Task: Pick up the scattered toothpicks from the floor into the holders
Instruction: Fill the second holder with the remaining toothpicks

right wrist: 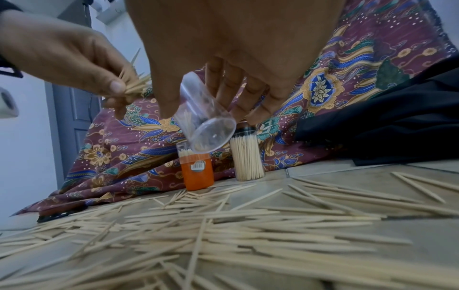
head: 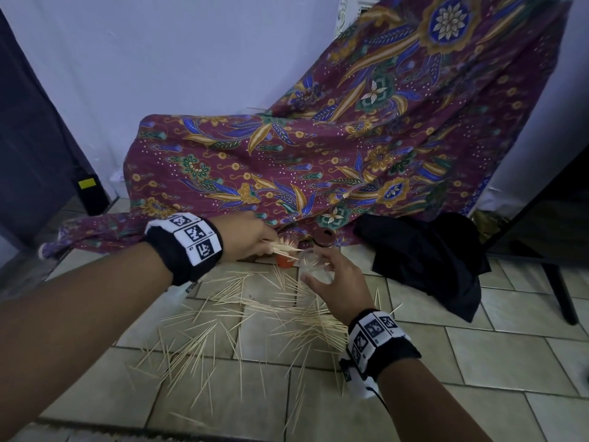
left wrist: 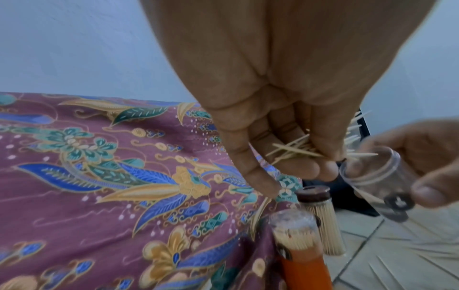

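My left hand (head: 255, 240) pinches a bundle of toothpicks (head: 287, 249), whose tips point at the mouth of a clear plastic holder (head: 314, 263). My right hand (head: 331, 279) grips that clear holder (right wrist: 206, 127) tilted above the floor; a few toothpicks lie inside it. In the left wrist view the bundle of toothpicks (left wrist: 295, 149) reaches the clear holder's (left wrist: 372, 176) rim. An orange holder (right wrist: 197, 172) and a dark-capped clear holder (right wrist: 248, 157), both full, stand on the floor by the cloth. Many scattered toothpicks (head: 242, 323) cover the tiles.
A patterned maroon cloth (head: 318, 161) drapes over something against the wall behind the holders. A black cloth (head: 424, 253) lies on the floor to the right. A dark furniture leg (head: 561, 291) stands at the far right. The tiled floor (head: 478, 352) extends right.
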Demonstrator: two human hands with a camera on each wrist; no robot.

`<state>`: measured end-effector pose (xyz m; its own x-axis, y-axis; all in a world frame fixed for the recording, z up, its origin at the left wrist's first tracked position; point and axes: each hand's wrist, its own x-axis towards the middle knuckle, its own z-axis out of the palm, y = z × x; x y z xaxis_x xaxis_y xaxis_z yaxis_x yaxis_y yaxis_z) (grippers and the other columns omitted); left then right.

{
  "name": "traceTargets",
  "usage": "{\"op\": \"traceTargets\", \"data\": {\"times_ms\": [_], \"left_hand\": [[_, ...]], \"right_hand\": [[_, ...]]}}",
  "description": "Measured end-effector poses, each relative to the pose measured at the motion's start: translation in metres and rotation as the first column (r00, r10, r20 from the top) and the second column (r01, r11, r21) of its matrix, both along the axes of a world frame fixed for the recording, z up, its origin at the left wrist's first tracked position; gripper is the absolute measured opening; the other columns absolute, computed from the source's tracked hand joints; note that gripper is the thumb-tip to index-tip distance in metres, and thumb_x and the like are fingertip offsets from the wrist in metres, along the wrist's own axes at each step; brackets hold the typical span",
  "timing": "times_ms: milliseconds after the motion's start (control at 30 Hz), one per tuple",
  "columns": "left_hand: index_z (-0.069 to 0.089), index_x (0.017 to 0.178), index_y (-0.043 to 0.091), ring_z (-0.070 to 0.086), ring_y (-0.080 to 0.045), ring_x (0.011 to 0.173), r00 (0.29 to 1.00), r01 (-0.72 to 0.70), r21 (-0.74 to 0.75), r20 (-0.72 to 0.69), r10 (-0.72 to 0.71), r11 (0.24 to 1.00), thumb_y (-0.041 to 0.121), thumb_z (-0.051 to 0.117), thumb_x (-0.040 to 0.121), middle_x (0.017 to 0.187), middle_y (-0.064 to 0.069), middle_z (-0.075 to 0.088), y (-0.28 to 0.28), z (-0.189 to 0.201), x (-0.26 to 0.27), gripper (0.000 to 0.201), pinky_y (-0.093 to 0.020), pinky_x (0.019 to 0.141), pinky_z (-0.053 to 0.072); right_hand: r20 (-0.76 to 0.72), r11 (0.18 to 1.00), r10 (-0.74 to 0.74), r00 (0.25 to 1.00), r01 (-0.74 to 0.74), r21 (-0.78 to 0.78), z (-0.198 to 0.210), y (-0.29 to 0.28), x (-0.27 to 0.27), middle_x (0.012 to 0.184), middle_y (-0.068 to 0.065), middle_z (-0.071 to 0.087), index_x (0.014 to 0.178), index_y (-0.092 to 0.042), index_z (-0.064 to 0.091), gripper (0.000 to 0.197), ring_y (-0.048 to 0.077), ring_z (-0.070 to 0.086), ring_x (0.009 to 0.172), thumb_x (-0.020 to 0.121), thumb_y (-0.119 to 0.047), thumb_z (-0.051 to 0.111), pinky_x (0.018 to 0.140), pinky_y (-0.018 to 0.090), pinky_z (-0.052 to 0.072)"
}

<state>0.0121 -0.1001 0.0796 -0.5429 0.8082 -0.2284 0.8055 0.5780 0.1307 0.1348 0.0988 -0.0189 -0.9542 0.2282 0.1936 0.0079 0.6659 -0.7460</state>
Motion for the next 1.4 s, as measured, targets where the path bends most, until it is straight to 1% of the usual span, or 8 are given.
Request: {"op": "traceTargets", "data": {"times_ms": [67, 300, 500, 700, 867, 1067, 1233, 1400], "left_hand": [[0.062, 0.090, 0.018, 0.050, -0.004, 0.058, 1.000, 0.020, 0.008, 0.007, -0.020, 1.000, 0.031, 0.051, 0.099, 0.060, 0.013, 0.054, 0.009, 0.007, -0.001, 0.019, -0.022, 0.057, 0.036], [0.068, 0.092, 0.017, 0.061, -0.018, 0.069, 0.999, 0.028, -0.154, 0.023, -0.025, 0.988, 0.029, 0.053, 0.097, 0.069, 0.004, 0.064, 0.030, 0.010, -0.010, 0.020, -0.028, 0.062, 0.044], [0.055, 0.065, 0.027, 0.053, -0.008, 0.058, 0.997, 0.029, -0.236, 0.076, -0.012, 0.971, 0.025, 0.053, 0.097, 0.063, 0.010, 0.060, 0.042, 0.013, -0.012, 0.031, -0.022, 0.056, 0.037], [0.057, 0.069, 0.026, 0.055, -0.012, 0.060, 0.993, 0.025, -0.320, 0.120, 0.014, 0.947, 0.023, 0.052, 0.097, 0.073, 0.001, 0.068, 0.060, 0.013, -0.006, 0.029, -0.025, 0.064, 0.041], [0.072, 0.100, 0.009, 0.049, -0.009, 0.052, 0.999, -0.024, -0.415, 0.022, 0.036, 0.910, 0.021, 0.054, 0.096, 0.067, 0.003, 0.061, 0.077, 0.015, 0.005, 0.022, -0.021, 0.051, 0.037], [0.072, 0.100, 0.008, 0.049, -0.015, 0.060, 0.998, -0.053, -0.341, -0.033, 0.045, 0.939, 0.030, 0.063, 0.090, 0.067, 0.001, 0.056, 0.082, 0.015, 0.009, 0.025, -0.023, 0.052, 0.039], [0.075, 0.094, 0.012, 0.065, -0.018, 0.083, 0.994, -0.064, -0.248, 0.074, 0.084, 0.967, 0.025, 0.070, 0.086, 0.092, -0.002, 0.073, 0.082, 0.019, 0.009, 0.016, -0.022, 0.061, 0.045], [0.070, 0.097, 0.023, 0.067, -0.011, 0.074, 0.972, -0.119, -0.041, 0.200, 0.124, 0.992, 0.014, 0.061, 0.086, 0.080, 0.006, 0.073, 0.076, 0.012, 0.009, 0.017, -0.028, 0.068, 0.055]], "right_hand": [[0.015, 1.000, 0.009, 1.000, -0.009, 0.002, 0.000, -0.003, -0.001, 0.103, -0.015, 0.061, 0.120, -0.025, 0.060, 0.044, 0.003, 0.055, 0.094, 0.083, -0.044, 0.073, 0.084, 0.024, 0.045], [-0.003, 0.999, 0.030, 1.000, -0.030, 0.020, 0.004, -0.007, -0.003, 0.110, -0.009, 0.063, 0.122, -0.023, 0.059, 0.046, 0.007, 0.055, 0.099, 0.083, -0.044, 0.072, 0.088, 0.029, 0.047], [0.013, 0.995, 0.050, 0.999, -0.051, 0.082, 0.003, -0.004, -0.004, 0.116, -0.013, 0.060, 0.125, -0.027, 0.057, 0.047, 0.007, 0.051, 0.104, 0.086, -0.049, 0.068, 0.092, 0.027, 0.043], [-0.011, 0.993, 0.070, 0.997, -0.068, 0.098, 0.005, -0.007, -0.006, 0.118, -0.009, 0.061, 0.124, -0.023, 0.058, 0.044, 0.010, 0.052, 0.107, 0.087, -0.043, 0.070, 0.092, 0.025, 0.041], [-0.012, 0.994, 0.071, 0.997, -0.069, 0.089, 0.006, -0.008, -0.008, 0.121, -0.008, 0.061, 0.125, -0.021, 0.057, 0.044, 0.010, 0.050, 0.111, 0.087, -0.040, 0.070, 0.090, 0.019, 0.034], [-0.028, 0.998, 0.035, 0.999, -0.033, 0.061, -0.006, -0.003, -0.007, 0.115, -0.011, 0.061, 0.121, -0.024, 0.057, 0.044, 0.011, 0.053, 0.105, 0.082, -0.034, 0.075, 0.090, 0.028, 0.044], [-0.039, 1.000, 0.013, 0.999, -0.012, 0.019, -0.016, 0.001, -0.005, 0.110, -0.011, 0.061, 0.118, -0.026, 0.058, 0.042, 0.011, 0.054, 0.102, 0.081, -0.036, 0.075, 0.089, 0.030, 0.046], [-0.042, 1.000, 0.007, 0.999, -0.008, -0.020, -0.023, 0.001, -0.001, 0.115, -0.016, 0.059, 0.121, -0.030, 0.056, 0.045, 0.008, 0.053, 0.104, 0.082, -0.037, 0.075, 0.090, 0.028, 0.045]]}}
